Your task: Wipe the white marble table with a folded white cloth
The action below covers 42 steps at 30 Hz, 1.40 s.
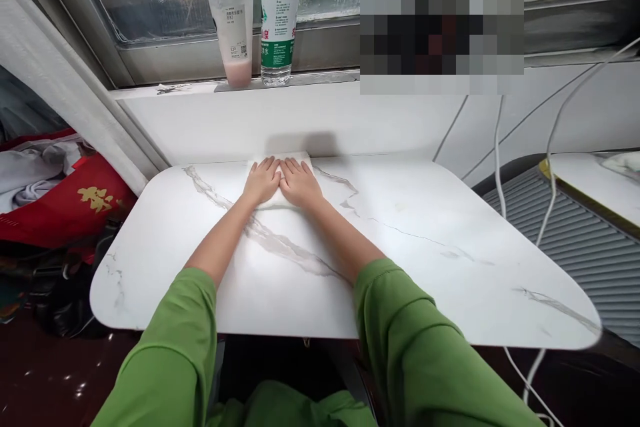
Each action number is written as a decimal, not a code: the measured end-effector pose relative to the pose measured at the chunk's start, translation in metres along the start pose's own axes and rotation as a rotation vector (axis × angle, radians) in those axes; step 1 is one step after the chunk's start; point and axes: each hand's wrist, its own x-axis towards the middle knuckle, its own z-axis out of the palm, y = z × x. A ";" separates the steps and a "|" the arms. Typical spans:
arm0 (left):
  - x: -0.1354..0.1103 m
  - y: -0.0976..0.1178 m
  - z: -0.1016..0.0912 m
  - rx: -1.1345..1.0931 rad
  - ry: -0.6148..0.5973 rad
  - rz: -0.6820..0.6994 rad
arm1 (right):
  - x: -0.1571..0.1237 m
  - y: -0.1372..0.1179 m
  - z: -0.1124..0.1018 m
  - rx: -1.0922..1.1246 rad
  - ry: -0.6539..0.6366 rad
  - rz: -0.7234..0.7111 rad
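Note:
A folded white cloth (278,200) lies at the far edge of the white marble-patterned table (400,267), close to the wall. My left hand (262,181) rests flat on its left part, fingers stretched out and pointing away from me. Beside it, my right hand (301,183) presses flat on the right part, with its fingers extended as well. The two hands touch or nearly touch at the thumbs. Much of the cloth is hidden under them, and neither hand is closed around it.
On the window sill stand a plastic cup (235,30) with a pink drink and a clear bottle (279,30) with a green label. White cables (500,167) hang at the right. A red bag (95,203) sits left of the table, below a curtain (70,60). One sill area is pixelated.

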 end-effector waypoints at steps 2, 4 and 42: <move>-0.023 0.006 -0.002 0.004 -0.009 0.016 | -0.022 -0.012 -0.003 -0.004 -0.015 0.009; -0.056 0.010 -0.005 0.001 -0.039 0.073 | -0.054 -0.027 -0.005 0.005 -0.019 0.033; -0.017 -0.159 -0.040 0.055 0.005 0.018 | 0.073 -0.123 0.048 0.121 -0.049 -0.141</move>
